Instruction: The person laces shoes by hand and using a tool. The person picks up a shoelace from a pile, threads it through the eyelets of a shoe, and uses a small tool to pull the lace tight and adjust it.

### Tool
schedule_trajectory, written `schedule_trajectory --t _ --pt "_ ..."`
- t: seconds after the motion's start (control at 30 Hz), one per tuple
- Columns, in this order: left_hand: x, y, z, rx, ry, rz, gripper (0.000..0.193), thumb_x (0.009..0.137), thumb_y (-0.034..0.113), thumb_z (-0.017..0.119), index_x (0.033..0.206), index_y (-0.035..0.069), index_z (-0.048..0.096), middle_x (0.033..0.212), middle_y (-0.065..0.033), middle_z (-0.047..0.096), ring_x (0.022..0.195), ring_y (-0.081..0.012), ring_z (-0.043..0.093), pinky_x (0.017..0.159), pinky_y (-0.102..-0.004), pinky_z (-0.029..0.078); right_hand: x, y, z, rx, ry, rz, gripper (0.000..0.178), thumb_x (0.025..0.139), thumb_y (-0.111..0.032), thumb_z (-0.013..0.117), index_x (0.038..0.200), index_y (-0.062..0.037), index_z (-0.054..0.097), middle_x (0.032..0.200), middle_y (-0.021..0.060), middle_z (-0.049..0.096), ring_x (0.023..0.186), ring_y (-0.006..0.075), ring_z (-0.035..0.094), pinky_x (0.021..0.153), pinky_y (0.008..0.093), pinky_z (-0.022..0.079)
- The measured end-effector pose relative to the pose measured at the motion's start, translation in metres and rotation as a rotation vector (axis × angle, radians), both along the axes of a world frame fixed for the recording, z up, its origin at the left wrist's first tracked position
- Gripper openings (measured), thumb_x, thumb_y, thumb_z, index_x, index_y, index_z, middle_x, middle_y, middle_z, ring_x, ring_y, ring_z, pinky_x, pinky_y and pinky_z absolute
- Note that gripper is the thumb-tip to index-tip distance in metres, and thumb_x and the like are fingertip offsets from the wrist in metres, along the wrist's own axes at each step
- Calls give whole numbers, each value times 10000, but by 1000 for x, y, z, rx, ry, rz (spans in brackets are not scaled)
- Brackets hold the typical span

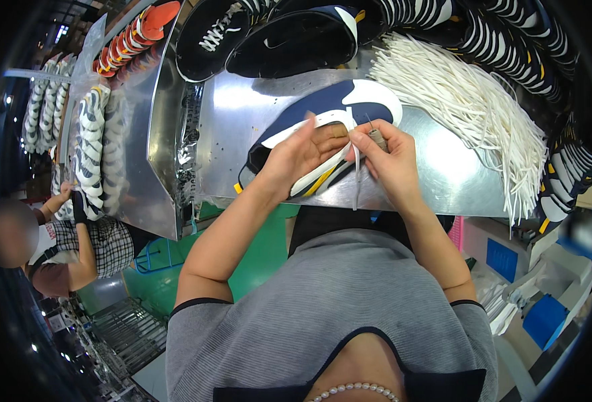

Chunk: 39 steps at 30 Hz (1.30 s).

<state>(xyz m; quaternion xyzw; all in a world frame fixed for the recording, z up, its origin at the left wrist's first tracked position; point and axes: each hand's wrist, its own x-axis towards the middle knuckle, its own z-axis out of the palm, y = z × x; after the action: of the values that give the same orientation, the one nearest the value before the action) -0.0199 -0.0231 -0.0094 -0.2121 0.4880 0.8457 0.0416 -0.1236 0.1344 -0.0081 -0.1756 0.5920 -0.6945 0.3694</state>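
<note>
Head view, work at the near edge of the metal bench (pixel 436 164): one navy-and-white shoe upper (pixel 309 104) lies on its side between the hands, toe end toward the right; the left hand (pixel 302 153) is half-curled over its throat, fingers bent against the white eyelet edge; the right hand (pixel 394 157) is closed, thumb and finger pinched at a white lace (pixel 357 184), with a small thin-pointed tool (pixel 377 139) held in the same grip; lacing judged to be at an early stage, since the lace appears engaged only near the toe end of the throat, and its loose end hangs past the bench edge; small holes along the white edge look unthreaded, so most rows appear outstanding; a black upper (pixel 215 33) at the far side shows crossed white laces; a heap of loose laces (pixel 456 100) lies to the right
</note>
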Motion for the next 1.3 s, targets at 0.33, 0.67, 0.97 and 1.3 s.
schedule_trajectory --t 0.33,0.67,0.97,1.3 --pt "6 15 9 -139 -30 43 500 1037 379 500 1269 -60 566 1256 -165 626 1169 -226 577 1047 -344 421 -6 -1 5 124 100 82 151 922 -168 669 876 -24 683 679 3 671 603 45 548 553 219 399" --pt "9 21 7 -391 -19 265 270 985 242 623 1085 1 690 985 -53 713 892 -118 669 779 -253 525 6 7 14 144 233 171 138 967 -154 623 1000 -21 613 779 20 679 640 23 491 575 187 379" --pt "10 25 8 -476 81 286 248 994 216 604 1065 -4 692 940 -44 718 856 -117 670 765 -251 528 5 12 17 54 159 189 146 1034 -132 501 1093 -3 535 884 49 693 641 39 453 607 185 400" --pt "16 24 14 -383 84 285 251 990 183 615 1114 -25 678 1008 -83 719 924 -155 685 841 -277 531 5 12 13 20 136 201 120 1006 -104 520 1050 6 539 873 62 703 616 47 500 583 203 429"
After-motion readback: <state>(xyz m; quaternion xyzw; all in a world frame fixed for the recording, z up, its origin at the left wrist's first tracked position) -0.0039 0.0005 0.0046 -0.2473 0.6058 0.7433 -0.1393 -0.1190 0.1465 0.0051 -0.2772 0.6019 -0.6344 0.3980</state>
